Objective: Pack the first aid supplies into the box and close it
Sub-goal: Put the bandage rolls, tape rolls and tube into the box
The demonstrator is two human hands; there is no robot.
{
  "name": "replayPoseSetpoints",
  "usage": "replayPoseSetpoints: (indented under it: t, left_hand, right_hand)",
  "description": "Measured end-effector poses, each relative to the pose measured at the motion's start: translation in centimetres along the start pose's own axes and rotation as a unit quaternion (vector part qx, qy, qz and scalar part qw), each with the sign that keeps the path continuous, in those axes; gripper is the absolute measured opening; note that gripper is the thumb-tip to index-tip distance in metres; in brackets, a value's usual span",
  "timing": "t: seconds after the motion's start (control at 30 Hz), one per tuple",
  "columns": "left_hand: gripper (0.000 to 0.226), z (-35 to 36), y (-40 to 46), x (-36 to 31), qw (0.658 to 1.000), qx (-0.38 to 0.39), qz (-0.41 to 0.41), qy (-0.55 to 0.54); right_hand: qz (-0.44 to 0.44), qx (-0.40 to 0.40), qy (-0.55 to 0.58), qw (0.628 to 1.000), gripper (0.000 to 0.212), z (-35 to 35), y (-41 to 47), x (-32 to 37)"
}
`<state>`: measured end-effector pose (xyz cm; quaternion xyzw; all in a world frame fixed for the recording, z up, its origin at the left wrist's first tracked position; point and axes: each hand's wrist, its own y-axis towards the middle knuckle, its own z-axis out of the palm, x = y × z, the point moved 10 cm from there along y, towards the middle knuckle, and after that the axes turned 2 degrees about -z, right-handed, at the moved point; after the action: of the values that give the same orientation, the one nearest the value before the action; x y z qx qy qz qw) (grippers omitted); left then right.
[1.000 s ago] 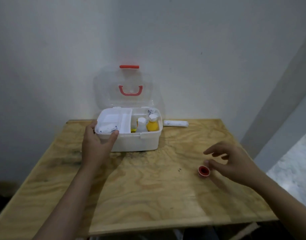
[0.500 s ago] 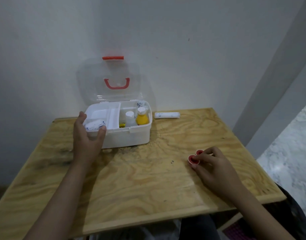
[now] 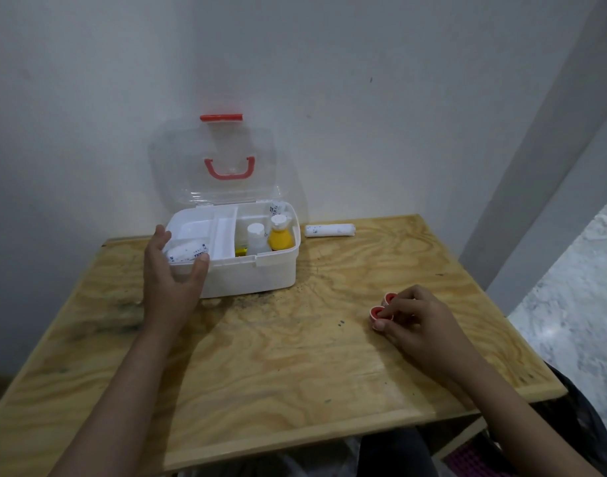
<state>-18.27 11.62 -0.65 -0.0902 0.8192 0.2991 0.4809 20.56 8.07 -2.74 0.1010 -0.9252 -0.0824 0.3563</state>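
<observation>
1. Against the wall at the back of the counter (image 3: 295, 366) sits the white first aid box (image 3: 257, 277), its clear lid (image 3: 212, 160) standing upright with a red handle (image 3: 229, 168) and a red latch (image 3: 221, 117) at the top edge.
2. Inside, on the right side, a yellow bottle (image 3: 280, 237) and a white bottle (image 3: 257, 241) stand upright just beside each other; a white tray (image 3: 205, 232) fills the left side.
3. Left hand (image 3: 171, 277) is up at the box's front left corner, thumb over the front rim, fingers curled round the side, palm against the wall of the box, and a white gauze roll (image 3: 188, 252) lies in the tray between thumb and fingers. Whether it grips the roll or only the box rim, I cannot tell.
4. Left forearm runs straight in from the bottom edge, low over the wood.
5. Out to the right of the box, another white gauze roll (image 3: 329, 230) lies on its side on the counter, apart from the box.
6. Right hand (image 3: 419, 321) is well forward and to the right, knuckles up, fingers bent down and pinched narrow onto two small red caps (image 3: 376, 311) resting on the counter, fingertips touching them.
7. Right forearm angles in from the lower right corner.
</observation>
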Motion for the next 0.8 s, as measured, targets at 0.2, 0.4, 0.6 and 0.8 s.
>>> replayPoseSetpoints:
  t: [0.2, 0.4, 0.6, 0.8]
  left_hand:
    - [0.066, -0.2, 0.2, 0.3, 1.0, -0.01, -0.001, -0.006]
    - [0.07, -0.1, 0.4, 0.9, 1.0, -0.004, -0.008, -0.014]
    - [0.079, -0.8, 0.2, 0.8, 0.998, -0.005, -0.042, -0.05]
    - [0.075, -1.9, 0.6, 1.6, 0.995, 0.011, -0.071, -0.073]
  right_hand:
    - [-0.066, -0.034, 0.066, 0.995, 0.01, -1.0, 1.9, 4.5]
    - [-0.144, -0.04, 0.093, 0.984, 0.013, -0.8, 5.8, 12.7]
    - [-0.214, 0.001, 0.084, 0.973, 0.015, 2.9, 10.6, 21.5]
    - [-0.22, 0.061, 0.031, 0.973, 0.02, 8.2, 16.4, 25.2]
